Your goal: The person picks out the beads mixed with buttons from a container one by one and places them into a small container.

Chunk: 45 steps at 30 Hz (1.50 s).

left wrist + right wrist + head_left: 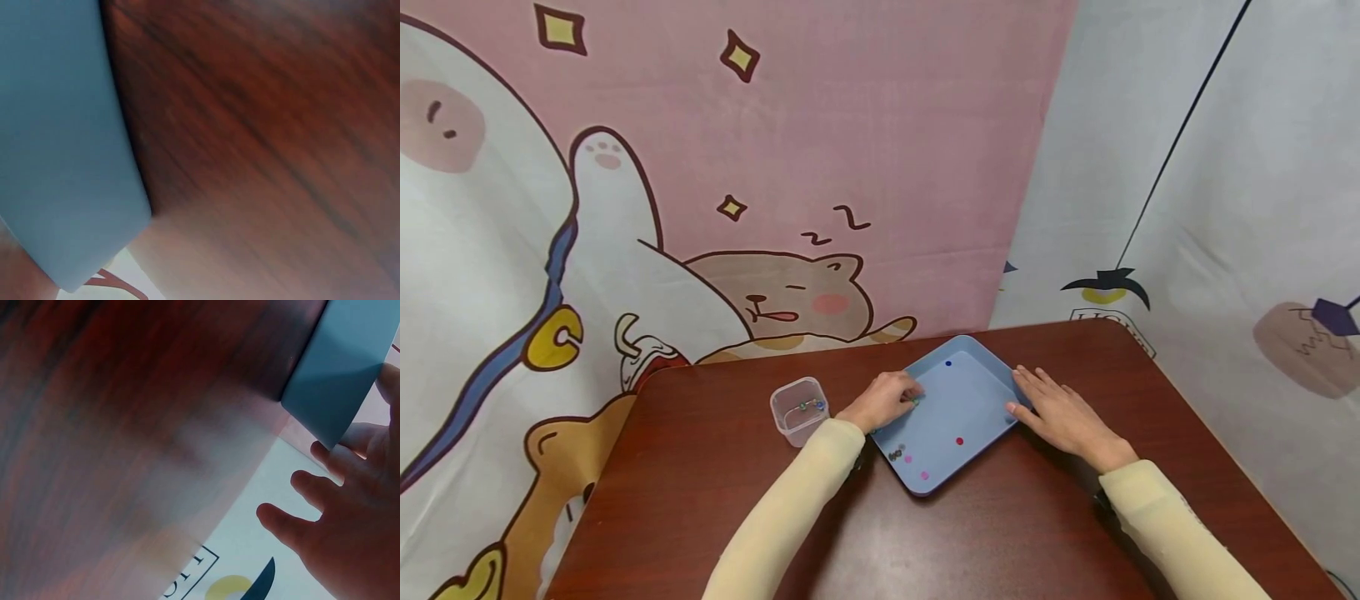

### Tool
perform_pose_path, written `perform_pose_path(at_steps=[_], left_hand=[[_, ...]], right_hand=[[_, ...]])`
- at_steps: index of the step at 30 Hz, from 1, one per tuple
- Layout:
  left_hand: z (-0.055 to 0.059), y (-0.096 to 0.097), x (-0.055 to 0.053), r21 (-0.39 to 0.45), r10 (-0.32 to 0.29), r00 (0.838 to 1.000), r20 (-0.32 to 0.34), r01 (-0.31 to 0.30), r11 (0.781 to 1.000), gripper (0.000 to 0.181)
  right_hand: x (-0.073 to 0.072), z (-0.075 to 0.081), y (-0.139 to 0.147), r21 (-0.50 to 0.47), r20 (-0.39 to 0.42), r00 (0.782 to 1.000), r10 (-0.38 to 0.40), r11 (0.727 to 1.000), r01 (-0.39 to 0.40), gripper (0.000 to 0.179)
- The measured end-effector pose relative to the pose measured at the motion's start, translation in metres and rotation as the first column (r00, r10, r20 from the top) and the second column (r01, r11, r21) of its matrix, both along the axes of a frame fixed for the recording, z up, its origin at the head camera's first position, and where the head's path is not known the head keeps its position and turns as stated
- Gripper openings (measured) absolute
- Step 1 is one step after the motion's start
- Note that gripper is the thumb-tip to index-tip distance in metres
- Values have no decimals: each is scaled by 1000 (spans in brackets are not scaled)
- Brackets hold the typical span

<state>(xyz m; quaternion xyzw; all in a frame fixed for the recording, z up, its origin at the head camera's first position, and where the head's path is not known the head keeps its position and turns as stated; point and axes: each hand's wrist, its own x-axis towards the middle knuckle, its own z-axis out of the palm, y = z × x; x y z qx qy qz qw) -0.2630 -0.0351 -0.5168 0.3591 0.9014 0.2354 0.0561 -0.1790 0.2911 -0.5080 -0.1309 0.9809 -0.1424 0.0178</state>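
Note:
A blue tray (967,396) lies turned at an angle on the table, with small beads scattered in it. My left hand (883,402) reaches over its left rim, fingers curled, and pinches a small green bead (915,401) at the fingertips. My right hand (1067,421) lies with straight, spread fingers against the tray's right rim; the right wrist view shows its fingers (312,487) by the tray corner (337,375). Only the tray's outer wall (62,137) and the tabletop appear in the left wrist view, so the left fingers are hidden there.
A clear plastic box (800,410) holding a string with beads stands left of the tray. In the tray lie a blue bead (948,363), a red bead (959,441), pink beads (925,476) and dark pieces (896,455). A printed curtain hangs behind the brown table (700,475).

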Motion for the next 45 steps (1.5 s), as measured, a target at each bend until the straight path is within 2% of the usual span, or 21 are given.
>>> perform_pose_path(at_steps=[9, 17, 21, 27, 33, 40, 45], left_hand=[[-1, 0, 1, -1, -13, 997, -75, 13, 1000, 17], [-3, -1, 2, -2, -6, 997, -75, 6, 1000, 16], [-2, -2, 3, 35, 21, 998, -60, -19, 999, 15], [12, -1, 8, 138, 63, 997, -53, -55, 989, 14], [31, -6, 16, 239, 61, 997, -53, -47, 970, 17], [50, -26, 25, 336, 92, 994, -60, -66, 940, 13], [60, -45, 31, 393, 145, 983, -109, -91, 915, 12]], right_hand=[[0, -1, 1, -7, -6, 1000, 3, 1000, -3, 75], [0, -1, 1, -14, -7, 1000, 5, 1000, -5, 75], [-1, -1, 0, -12, -8, 1000, 9, 1000, -10, 75], [0, 0, -1, -16, -8, 1000, 10, 1000, -10, 75], [1, 0, 1, -24, -10, 1000, 12, 1000, -12, 76], [1, 0, 1, -29, -19, 1000, 20, 999, -20, 75], [1, 0, 1, -22, -24, 999, 33, 999, -33, 75]])
